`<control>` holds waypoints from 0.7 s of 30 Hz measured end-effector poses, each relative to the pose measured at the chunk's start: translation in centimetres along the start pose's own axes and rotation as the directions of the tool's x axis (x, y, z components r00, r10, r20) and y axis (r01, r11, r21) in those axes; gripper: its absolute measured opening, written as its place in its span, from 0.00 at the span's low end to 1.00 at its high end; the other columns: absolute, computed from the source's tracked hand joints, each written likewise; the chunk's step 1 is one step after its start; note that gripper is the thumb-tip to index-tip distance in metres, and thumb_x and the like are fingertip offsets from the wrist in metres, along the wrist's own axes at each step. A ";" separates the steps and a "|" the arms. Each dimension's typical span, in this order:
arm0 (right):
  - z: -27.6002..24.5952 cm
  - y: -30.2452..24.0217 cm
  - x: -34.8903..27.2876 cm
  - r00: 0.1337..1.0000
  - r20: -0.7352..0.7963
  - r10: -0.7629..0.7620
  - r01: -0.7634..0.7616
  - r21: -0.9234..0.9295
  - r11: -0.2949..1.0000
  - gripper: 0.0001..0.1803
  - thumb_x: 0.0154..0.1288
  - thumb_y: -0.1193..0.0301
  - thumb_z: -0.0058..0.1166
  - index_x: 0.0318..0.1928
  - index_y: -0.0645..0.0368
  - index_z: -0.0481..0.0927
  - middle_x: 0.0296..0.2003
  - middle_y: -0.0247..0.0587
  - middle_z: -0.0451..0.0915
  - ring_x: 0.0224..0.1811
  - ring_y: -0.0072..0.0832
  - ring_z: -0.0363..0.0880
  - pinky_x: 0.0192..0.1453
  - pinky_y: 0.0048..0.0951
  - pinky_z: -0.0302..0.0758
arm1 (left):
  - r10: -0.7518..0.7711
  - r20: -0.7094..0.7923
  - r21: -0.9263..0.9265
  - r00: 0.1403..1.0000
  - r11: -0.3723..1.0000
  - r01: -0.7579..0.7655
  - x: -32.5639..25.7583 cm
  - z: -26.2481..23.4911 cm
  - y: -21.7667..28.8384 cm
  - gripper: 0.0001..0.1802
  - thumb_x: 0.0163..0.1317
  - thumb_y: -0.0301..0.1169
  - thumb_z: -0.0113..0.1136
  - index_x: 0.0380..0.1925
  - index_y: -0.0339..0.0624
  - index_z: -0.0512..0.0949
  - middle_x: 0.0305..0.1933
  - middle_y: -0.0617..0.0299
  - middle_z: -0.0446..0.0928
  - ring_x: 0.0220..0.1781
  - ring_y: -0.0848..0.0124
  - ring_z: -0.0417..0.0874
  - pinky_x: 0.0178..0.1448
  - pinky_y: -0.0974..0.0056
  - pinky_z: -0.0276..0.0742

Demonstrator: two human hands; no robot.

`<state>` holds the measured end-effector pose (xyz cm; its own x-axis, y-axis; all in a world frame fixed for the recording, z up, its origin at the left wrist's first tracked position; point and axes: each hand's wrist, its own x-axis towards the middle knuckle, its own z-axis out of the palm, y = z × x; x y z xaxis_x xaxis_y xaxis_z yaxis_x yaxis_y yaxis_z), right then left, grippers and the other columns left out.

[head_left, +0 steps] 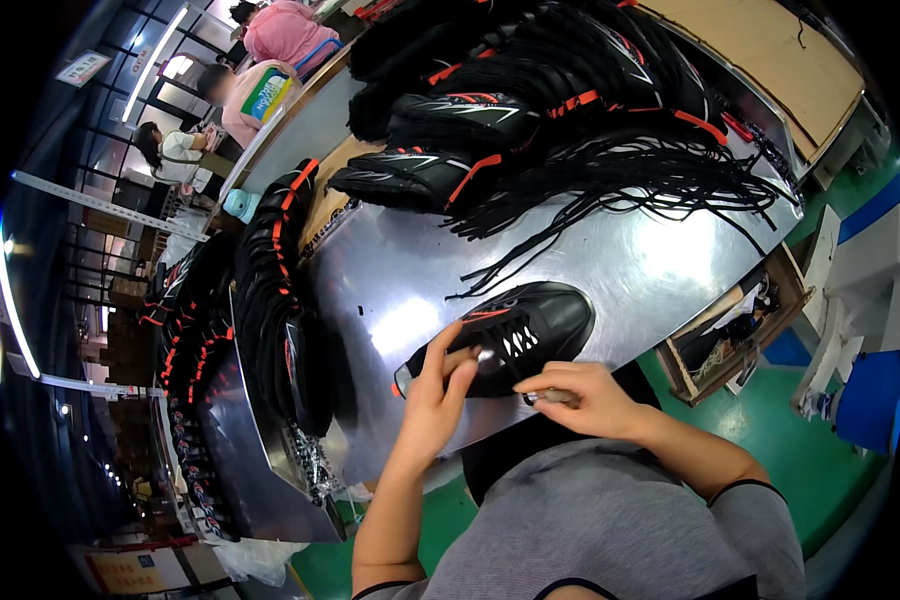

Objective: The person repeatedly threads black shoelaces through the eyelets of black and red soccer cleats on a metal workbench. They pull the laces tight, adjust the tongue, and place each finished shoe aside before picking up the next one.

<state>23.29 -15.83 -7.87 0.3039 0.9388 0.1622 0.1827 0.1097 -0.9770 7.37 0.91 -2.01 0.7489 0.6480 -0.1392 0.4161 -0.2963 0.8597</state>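
Note:
A black sneaker upper (562,318) with red and white trim lies on the metal table, its toe pointing right. White crossed lines show at its lacing area. My left hand (435,390) is over the heel end, thumb and fingers closed around what looks like a small tan-handled tool (459,360); a shiny spot shows ahead of it, blurred. At the shoe's near side, my right hand (595,402) grips a small hand tool (562,397) with a short brownish handle and a metal part. The tools' tips are too small to make out.
Loose black laces (620,185) lie beyond the shoe, beside piled black shoes (460,120). More shoes stand in a row (280,270) at left. An open drawer (735,330) juts out at right. Other people (255,100) sit at the far left.

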 end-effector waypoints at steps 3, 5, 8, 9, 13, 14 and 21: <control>-0.4 1.5 -0.9 0.952 -0.064 0.300 -0.280 0.218 0.935 0.10 0.68 0.69 0.61 0.45 0.61 0.86 0.30 0.33 0.84 0.32 0.18 0.80 0.37 0.23 0.74 | 0.233 -0.005 0.304 0.972 0.927 -0.221 -1.7 -0.1 -0.4 0.19 0.61 0.21 0.66 0.54 0.36 0.77 0.48 0.55 0.84 0.49 0.67 0.85 0.55 0.65 0.78; -0.3 1.6 -0.1 0.928 -0.038 0.370 -0.360 0.161 0.919 0.12 0.67 0.65 0.62 0.42 0.61 0.86 0.27 0.36 0.84 0.29 0.20 0.80 0.36 0.24 0.74 | 0.263 -0.031 0.337 0.964 0.911 -0.238 -1.9 0.8 -0.9 0.14 0.61 0.21 0.66 0.47 0.36 0.79 0.44 0.55 0.83 0.46 0.66 0.85 0.52 0.65 0.78; 0.9 1.3 1.3 0.929 -0.062 0.364 -0.362 0.035 0.931 0.13 0.64 0.63 0.64 0.40 0.61 0.86 0.25 0.39 0.82 0.27 0.22 0.79 0.34 0.27 0.74 | 0.263 -0.068 0.311 0.962 0.922 -0.230 -1.6 1.6 -1.3 0.08 0.61 0.21 0.66 0.40 0.36 0.79 0.38 0.54 0.80 0.39 0.61 0.83 0.44 0.63 0.77; 1.5 1.3 1.7 0.931 -0.087 0.356 -0.357 0.006 0.934 0.13 0.63 0.63 0.65 0.39 0.61 0.86 0.25 0.40 0.82 0.26 0.23 0.78 0.34 0.28 0.73 | 0.236 -0.058 0.299 0.970 0.931 -0.209 -1.5 1.5 -1.2 0.09 0.61 0.21 0.66 0.40 0.36 0.79 0.39 0.54 0.80 0.39 0.58 0.83 0.44 0.61 0.77; 2.8 1.2 2.4 0.932 -0.115 0.343 -0.308 0.248 0.919 0.11 0.65 0.66 0.66 0.37 0.62 0.85 0.24 0.30 0.78 0.27 0.15 0.71 0.32 0.23 0.68 | 0.197 -0.054 0.266 0.979 0.948 -0.176 -1.3 1.2 -1.4 0.09 0.61 0.22 0.65 0.41 0.36 0.78 0.39 0.53 0.79 0.39 0.54 0.82 0.43 0.59 0.76; 2.9 1.2 2.5 0.934 -0.112 0.339 -0.281 0.356 0.891 0.10 0.66 0.67 0.65 0.36 0.63 0.84 0.24 0.25 0.76 0.27 0.12 0.69 0.31 0.21 0.66 | 0.200 -0.045 0.269 0.979 0.946 -0.181 -1.2 1.2 -1.4 0.09 0.62 0.23 0.65 0.42 0.36 0.77 0.39 0.53 0.80 0.39 0.54 0.82 0.43 0.59 0.76; 5.1 2.0 3.8 0.900 -0.246 0.360 -0.193 0.514 0.835 0.05 0.67 0.72 0.65 0.37 0.61 0.84 0.25 0.19 0.72 0.26 0.07 0.63 0.29 0.16 0.58 | 0.128 -0.052 0.301 0.990 0.948 -0.107 -1.0 1.3 -1.1 0.16 0.58 0.29 0.72 0.41 0.38 0.76 0.39 0.56 0.81 0.39 0.62 0.84 0.45 0.63 0.78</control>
<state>20.03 -10.41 -9.93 0.5692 0.8041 -0.1714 -0.3871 0.0783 -0.9187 6.77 -0.32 -3.47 0.7683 0.6400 -0.0026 0.4697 -0.5611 0.6816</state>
